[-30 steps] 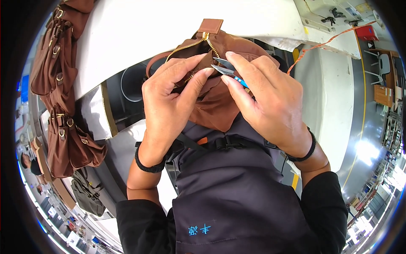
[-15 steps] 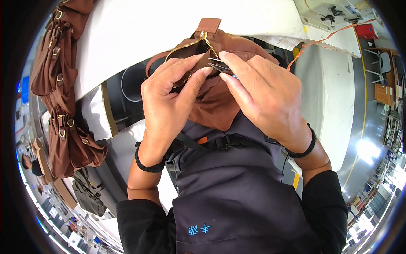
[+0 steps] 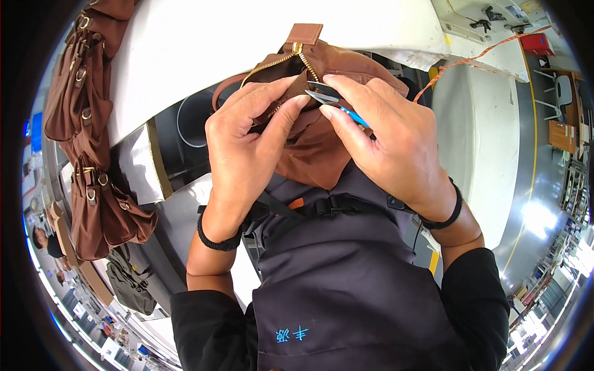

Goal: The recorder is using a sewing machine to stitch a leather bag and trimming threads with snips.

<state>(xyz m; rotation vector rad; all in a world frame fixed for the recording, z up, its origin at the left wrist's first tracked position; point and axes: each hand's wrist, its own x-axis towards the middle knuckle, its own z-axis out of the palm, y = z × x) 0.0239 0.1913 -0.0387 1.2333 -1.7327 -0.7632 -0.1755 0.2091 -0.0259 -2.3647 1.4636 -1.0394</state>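
Observation:
A brown fabric bag (image 3: 318, 157) lies against my front at the table edge, its brass zipper (image 3: 307, 63) open in a V below a brown tab (image 3: 304, 33). My left hand (image 3: 241, 142) pinches a fold of brown fabric at the bag's opening between thumb and fingertips. Small thread snips (image 3: 324, 98) with pointed metal blades and a blue handle are in my right hand (image 3: 396, 133), between thumb and fingers. The blade tips point left, close to my left fingertips and the pinched fabric. Whether they touch a thread is too small to tell.
Several brown bags (image 3: 80, 117) with gold rings hang at the left, above an olive bag (image 3: 130, 281). A white table (image 3: 185, 37) extends beyond my hands. An orange twisted cord (image 3: 458, 62) runs at the right, near a white surface (image 3: 486, 142).
The snips have shifted in my right hand, so more of the blue handle and the blades shows. My left hand keeps its pinch on the fabric, nearly still.

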